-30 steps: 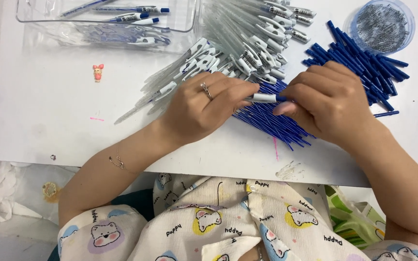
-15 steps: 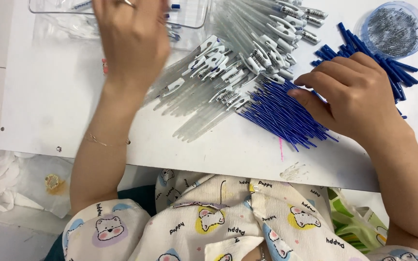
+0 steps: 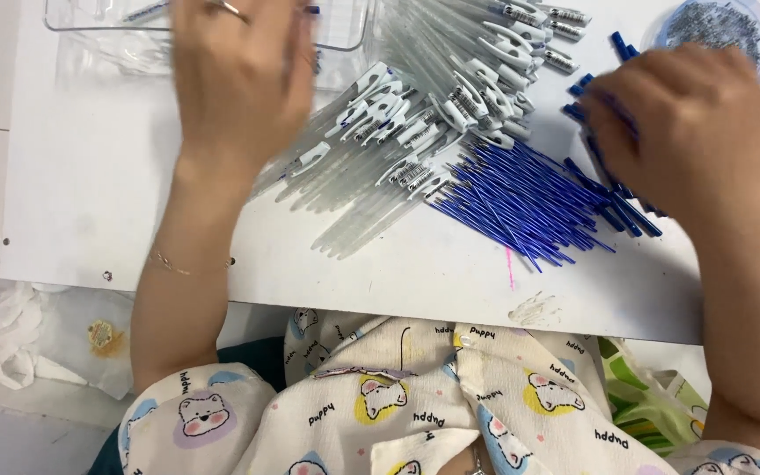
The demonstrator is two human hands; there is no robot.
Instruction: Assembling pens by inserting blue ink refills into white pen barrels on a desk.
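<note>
At far left, left hand [image 3: 239, 84], grip hidden, is held over the clear tray [image 3: 81, 18], raised since a second ago. Right hand [image 3: 688, 132], shifted right, is curled onto blue caps [image 3: 613, 189] beside refills [image 3: 521, 198]; assembled pen presumably deposited.

White table [image 3: 90, 193], round lidded dish [image 3: 719, 26] (tiny metal bits inside), crumpled white bag [image 3: 2, 343]

Bare board [image 3: 90, 193] left – clear barrels [image 3: 398, 149], blue refills [image 3: 521, 198] crowd right.

Left hand [image 3: 241, 84] blurred, fingertips cut off; tray [image 3: 90, 18] cropped.
</note>
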